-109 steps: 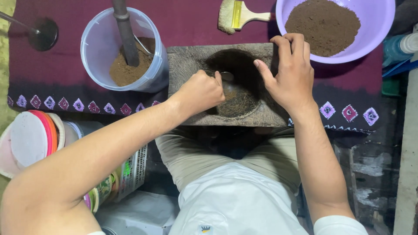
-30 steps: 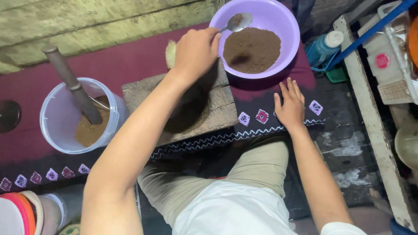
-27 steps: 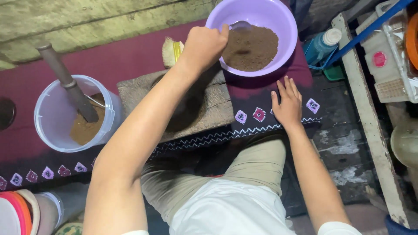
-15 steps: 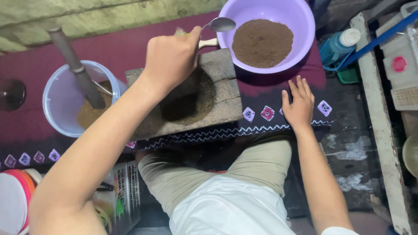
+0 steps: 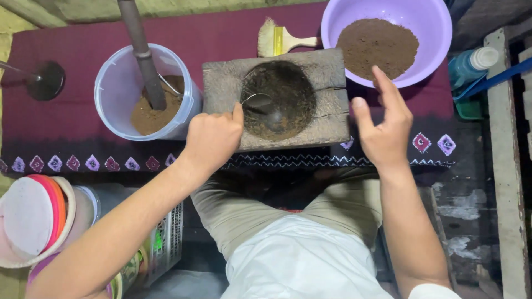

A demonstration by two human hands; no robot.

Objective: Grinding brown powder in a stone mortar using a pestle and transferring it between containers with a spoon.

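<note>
left hand (image 5: 213,138): fingers closed on metal spoon (image 5: 256,101), bowl down in stone mortar (image 5: 277,99); best scraped low along the wall. right hand (image 5: 382,133): open, empty, beside purple basin (image 5: 443,27).

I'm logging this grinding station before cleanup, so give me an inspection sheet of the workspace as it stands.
Surface: maroon cloth with patterned border.
Job's things: stone mortar holding dark residue; spoon in its hollow; purple bowl of brown powder.
Clutter: clear tub with powder and a pestle; brush; bottle; stacked lids.
Hands: left hand grips the spoon; right hand open, above the mortar's edge.
Cables: nothing seen.
Surroundings: worn wooden boards at right.
</note>
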